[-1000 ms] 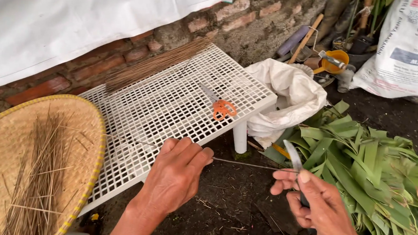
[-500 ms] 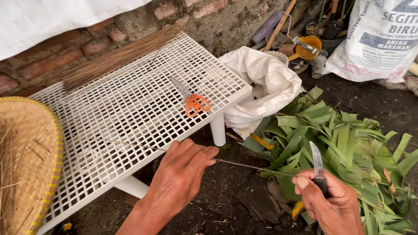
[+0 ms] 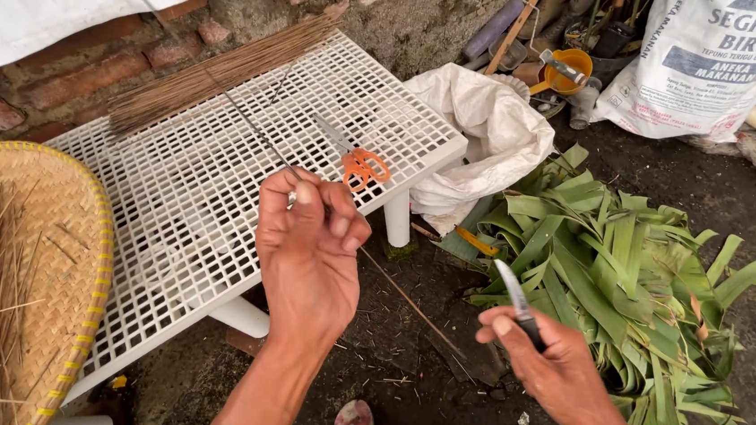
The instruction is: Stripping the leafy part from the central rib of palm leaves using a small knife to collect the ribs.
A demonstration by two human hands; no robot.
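Note:
My left hand (image 3: 311, 243) is raised over the edge of a white plastic lattice table (image 3: 190, 198), fingers pinched on a long thin leaf rib stick (image 3: 250, 130) that slants up and to the left over the table and down to the right toward the ground. My right hand (image 3: 555, 366) is lower right and grips a small knife (image 3: 515, 295) with its blade pointing up. A pile of green palm leaves (image 3: 634, 278) lies just beyond that hand.
Orange-handled scissors (image 3: 359, 166) and a bundle of brown sticks (image 3: 218, 70) lie on the table. A woven tray (image 3: 13, 283) with loose sticks stands at left. A white cloth bag (image 3: 491, 140), a printed sack (image 3: 713, 64) and a brick wall (image 3: 92, 73) stand behind.
My left hand has lifted and turned, swinging the stick from level to a steep slant over the table. The right hand has come off the stick and drawn back with the knife.

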